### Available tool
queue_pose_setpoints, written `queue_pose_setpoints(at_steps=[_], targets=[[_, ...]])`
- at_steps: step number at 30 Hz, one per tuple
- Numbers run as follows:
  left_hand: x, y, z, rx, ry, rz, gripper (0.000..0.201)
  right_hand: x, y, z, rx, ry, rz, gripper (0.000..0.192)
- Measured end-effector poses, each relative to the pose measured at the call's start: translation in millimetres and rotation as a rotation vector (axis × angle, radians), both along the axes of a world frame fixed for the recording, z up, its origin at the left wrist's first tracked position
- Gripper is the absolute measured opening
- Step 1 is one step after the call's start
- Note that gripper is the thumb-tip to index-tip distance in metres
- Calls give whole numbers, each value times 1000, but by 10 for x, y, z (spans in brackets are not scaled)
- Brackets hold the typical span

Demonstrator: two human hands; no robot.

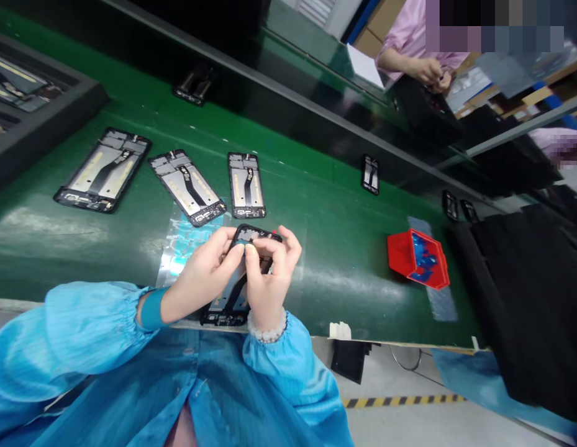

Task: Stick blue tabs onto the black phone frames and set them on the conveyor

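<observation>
Both hands hold one black phone frame (234,302) above the near edge of the green belt (344,248). My left hand (202,273) grips its left side. My right hand (268,273) grips the right side, with the fingertips of both hands pinched together at the frame's top end. Under the hands lies a shiny sheet of small blue stickers (183,248). Three more phone frames lie face up in a row beyond the hands: a left one (104,169), a middle one (187,186) and a right one (246,184).
A red bin (416,257) with blue pieces sits on the belt to the right. A dark tray (31,105) of parts stands at far left. More frames (371,174) lie further along the belt. Another person's hands (430,71) work at the far side. Black trays (530,292) stack at right.
</observation>
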State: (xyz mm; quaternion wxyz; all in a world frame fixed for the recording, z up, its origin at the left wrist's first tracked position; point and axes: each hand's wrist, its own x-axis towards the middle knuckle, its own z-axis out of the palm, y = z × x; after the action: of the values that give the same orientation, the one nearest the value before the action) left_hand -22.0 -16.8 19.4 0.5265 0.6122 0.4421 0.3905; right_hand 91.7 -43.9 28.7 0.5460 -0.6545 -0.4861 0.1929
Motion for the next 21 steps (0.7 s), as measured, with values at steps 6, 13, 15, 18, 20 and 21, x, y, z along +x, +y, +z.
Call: queue_pose_setpoints(at_steps=[6, 13, 15, 18, 20, 21], targets=[[12, -41, 126, 137, 207, -12, 24, 141, -4, 68, -186, 445, 218, 64], [8, 9, 168, 229, 506, -32, 33, 50, -29, 90, -184, 412, 48, 35], [6, 30, 161, 269, 559, -43, 37, 52, -41, 86, -178, 418, 44, 31], [2, 49, 178, 289, 588, -67, 43, 97, -54, 81, -191, 383, 78, 30], [-3, 51, 202, 296, 578, -81, 45, 130, -49, 71, -200, 349, 112, 33], [-6, 51, 212, 303, 572, -87, 45, 141, -40, 63, -208, 346, 133, 35]])
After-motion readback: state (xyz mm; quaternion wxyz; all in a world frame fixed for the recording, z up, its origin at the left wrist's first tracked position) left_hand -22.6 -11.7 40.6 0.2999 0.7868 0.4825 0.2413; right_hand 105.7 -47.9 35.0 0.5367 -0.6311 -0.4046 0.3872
